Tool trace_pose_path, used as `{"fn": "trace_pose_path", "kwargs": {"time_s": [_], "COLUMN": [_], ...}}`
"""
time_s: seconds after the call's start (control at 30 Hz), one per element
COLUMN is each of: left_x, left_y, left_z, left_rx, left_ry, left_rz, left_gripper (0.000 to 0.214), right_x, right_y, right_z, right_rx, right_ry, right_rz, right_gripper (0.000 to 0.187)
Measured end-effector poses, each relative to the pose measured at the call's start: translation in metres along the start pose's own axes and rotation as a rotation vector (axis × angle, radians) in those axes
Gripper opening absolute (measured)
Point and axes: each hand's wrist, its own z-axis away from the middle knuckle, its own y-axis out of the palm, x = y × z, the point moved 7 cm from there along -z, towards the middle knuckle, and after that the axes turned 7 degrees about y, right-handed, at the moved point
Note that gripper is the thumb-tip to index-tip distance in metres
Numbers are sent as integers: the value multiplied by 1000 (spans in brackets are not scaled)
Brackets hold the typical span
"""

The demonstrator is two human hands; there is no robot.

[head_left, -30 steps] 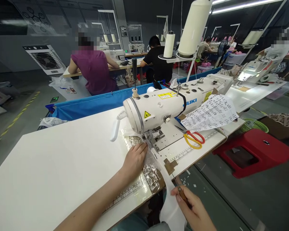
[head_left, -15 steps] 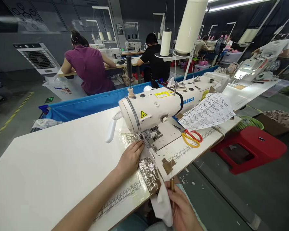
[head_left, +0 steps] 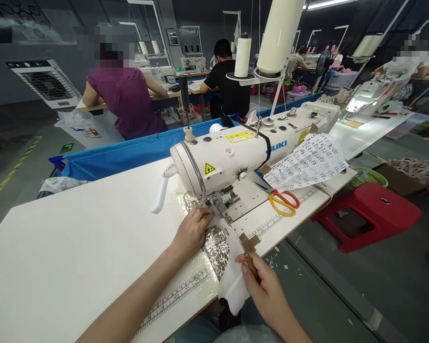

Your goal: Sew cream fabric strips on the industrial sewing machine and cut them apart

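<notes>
My left hand (head_left: pixel 192 230) lies on the white table (head_left: pixel 75 238), fingers curled down on a crinkled clear film (head_left: pixel 216 243) just in front of the presser foot (head_left: pixel 219 204) of a white Juki sewing machine (head_left: pixel 236 155). My right hand (head_left: pixel 262 286) is at the table's near edge, closed on a small brown-handled tool (head_left: pixel 250 264) and pinching a strip of white fabric (head_left: pixel 236 286). The strip runs from the needle area and hangs over the edge.
Yellow-and-red scissors (head_left: pixel 284 202) and a printed paper sheet (head_left: pixel 307 162) lie right of the machine. Large thread cones (head_left: pixel 279 38) stand behind it. A red stool (head_left: pixel 368 214) and green basket (head_left: pixel 370 176) sit on the floor at right. A blue trough (head_left: pixel 128 152) borders the table's far edge. Other people sew at benches beyond.
My right hand has come up from below the table edge to the edge itself, gathering the white strip closer. My left hand stayed by the presser foot.
</notes>
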Motion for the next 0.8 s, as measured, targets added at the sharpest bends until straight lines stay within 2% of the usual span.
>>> {"fn": "trace_pose_path", "kwargs": {"time_s": [0.2, 0.43, 0.57, 0.8], "left_x": [2, 0, -1, -2], "left_y": [1, -1, -2, -2], "left_z": [1, 1, 2, 2], "left_rx": [-4, -3, -18, -16], "left_ry": [-28, -22, -2, -11], "left_rz": [-51, -35, -40, -35], "left_gripper": [36, 33, 30, 32], "right_x": [32, 47, 53, 59], "right_y": [-1, 7, 11, 23], "right_z": [-9, -18, -28, -45], "right_rx": [42, -16, -28, -12], "right_ry": [-148, -309, -332, -261], "right_rz": [184, 472, 583, 819], "right_gripper": [24, 23, 24, 27]}}
